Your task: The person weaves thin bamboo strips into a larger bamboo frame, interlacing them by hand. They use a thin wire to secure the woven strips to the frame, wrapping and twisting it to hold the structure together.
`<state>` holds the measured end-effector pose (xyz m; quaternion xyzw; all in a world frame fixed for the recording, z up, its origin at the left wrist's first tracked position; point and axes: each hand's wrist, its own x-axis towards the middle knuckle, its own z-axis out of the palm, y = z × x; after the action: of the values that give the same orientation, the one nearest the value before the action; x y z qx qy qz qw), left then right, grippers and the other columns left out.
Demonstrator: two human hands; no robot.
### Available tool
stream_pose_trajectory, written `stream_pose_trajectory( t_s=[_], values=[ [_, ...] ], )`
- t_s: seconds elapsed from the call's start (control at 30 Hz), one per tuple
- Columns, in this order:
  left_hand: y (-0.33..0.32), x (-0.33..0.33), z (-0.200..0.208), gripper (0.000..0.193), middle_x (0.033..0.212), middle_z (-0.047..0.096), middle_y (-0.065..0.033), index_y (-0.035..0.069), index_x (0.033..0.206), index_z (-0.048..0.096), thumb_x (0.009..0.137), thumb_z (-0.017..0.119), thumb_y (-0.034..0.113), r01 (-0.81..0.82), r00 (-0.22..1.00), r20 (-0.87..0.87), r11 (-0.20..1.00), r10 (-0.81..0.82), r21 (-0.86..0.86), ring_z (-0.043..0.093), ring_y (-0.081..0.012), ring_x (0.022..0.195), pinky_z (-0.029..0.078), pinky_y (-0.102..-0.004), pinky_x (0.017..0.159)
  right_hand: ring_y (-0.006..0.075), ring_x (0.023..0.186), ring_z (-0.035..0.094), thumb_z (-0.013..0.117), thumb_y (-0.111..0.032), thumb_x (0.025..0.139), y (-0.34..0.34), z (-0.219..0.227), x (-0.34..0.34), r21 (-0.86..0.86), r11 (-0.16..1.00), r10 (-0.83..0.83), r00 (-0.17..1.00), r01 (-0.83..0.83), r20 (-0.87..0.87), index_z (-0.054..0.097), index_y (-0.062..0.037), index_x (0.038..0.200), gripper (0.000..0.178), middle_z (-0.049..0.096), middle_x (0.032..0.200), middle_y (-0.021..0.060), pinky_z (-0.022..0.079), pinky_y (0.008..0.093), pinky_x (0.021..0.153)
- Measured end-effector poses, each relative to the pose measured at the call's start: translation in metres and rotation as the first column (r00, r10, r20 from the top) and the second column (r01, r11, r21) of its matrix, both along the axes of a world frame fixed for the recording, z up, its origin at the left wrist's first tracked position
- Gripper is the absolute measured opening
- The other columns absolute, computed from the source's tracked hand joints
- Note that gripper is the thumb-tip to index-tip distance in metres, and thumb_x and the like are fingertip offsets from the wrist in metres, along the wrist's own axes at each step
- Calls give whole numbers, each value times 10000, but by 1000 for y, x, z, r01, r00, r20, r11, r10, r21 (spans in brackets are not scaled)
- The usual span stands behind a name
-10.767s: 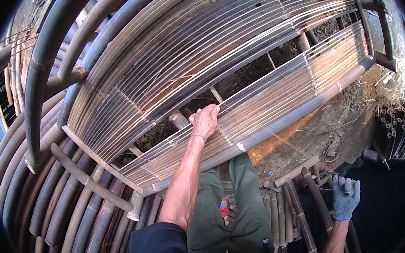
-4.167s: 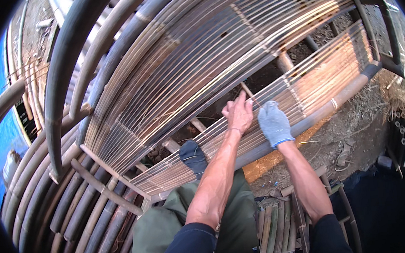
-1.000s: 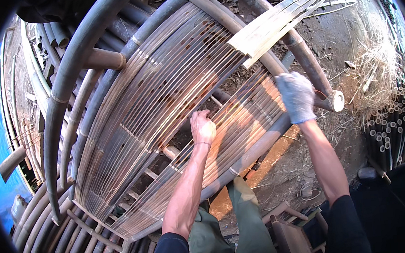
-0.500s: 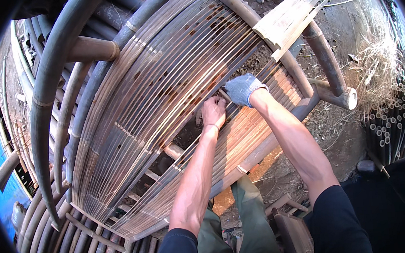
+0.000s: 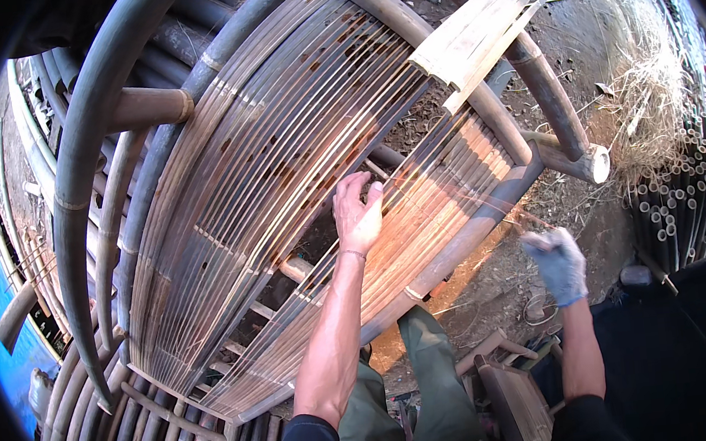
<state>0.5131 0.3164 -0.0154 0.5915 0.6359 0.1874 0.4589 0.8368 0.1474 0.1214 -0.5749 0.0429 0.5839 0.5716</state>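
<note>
A bamboo bench frame (image 5: 393,308) lies before me, its seat of long thin bamboo slats (image 5: 271,152) split by a dark lengthwise gap. At the edge of that gap is my bare left hand (image 5: 359,213), thumb and fingers apart, with nothing visible in it. Off the near right side of the bench, my right hand (image 5: 557,266), in a grey knit glove, is closed on a thin brown strip (image 5: 498,201). The strip runs taut from the slats near my left hand across the front rail. Its far end among the slats is hard to make out.
Split pale bamboo pieces (image 5: 487,28) rest across the bench's far right end. A curved bamboo armrest (image 5: 79,160) rises at left. Bundled bamboo poles (image 5: 673,184) and dry shavings (image 5: 650,110) lie at right. Below is a small wooden stool-like piece (image 5: 516,404).
My right hand has pulled away from the gap, down and to the right, drawing out the thin strip. My left hand has opened and shifted slightly left. The view has shifted a little.
</note>
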Motion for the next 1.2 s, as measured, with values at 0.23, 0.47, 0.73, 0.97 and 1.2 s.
stream_pose_trajectory(
  t_s=[0.23,0.47,0.73,0.97,1.2],
  values=[
    [-15,39,-14,490,1050,698,-194,97,1053,674,1040,324,440,114,937,-278,936,-213,-334,636,-398,1037,419,-558,917,237,767,605,651,-247,922,-162,38,163,-922,387,896,250,-33,367,609,-102,951,154,605,774,52,488,438,813],
    [-25,32,-28,372,997,716,-101,138,1054,690,1026,437,409,68,939,-319,980,-127,-189,625,-310,974,329,-504,933,327,1179,553,729,-151,785,52,-22,-25,-766,588,642,-427,-259,637,610,-83,1219,455,613,1210,131,416,451,1032],
    [-29,36,-26,323,1063,713,-64,128,1090,689,1022,468,353,58,945,-313,989,-98,-134,600,-289,1005,307,-514,969,337,1122,558,755,-276,786,135,-98,-136,-661,497,539,-397,-562,743,598,-87,1158,446,606,1114,112,449,457,946],
    [-23,36,-21,392,1270,603,-114,91,1291,596,1016,471,340,21,954,-287,977,-84,-214,528,-339,1109,284,-550,997,372,960,641,591,-313,947,132,-91,-131,-610,194,935,-44,-768,352,659,-10,925,311,657,995,225,491,471,856],
    [-23,31,-21,339,1193,649,-78,150,1163,654,1020,429,359,82,951,-270,965,-150,-250,535,-331,1081,288,-569,974,230,1014,633,642,-233,911,178,25,-67,-114,824,562,778,-554,282,686,-1,873,239,601,1294,167,486,360,940]
  ],
)
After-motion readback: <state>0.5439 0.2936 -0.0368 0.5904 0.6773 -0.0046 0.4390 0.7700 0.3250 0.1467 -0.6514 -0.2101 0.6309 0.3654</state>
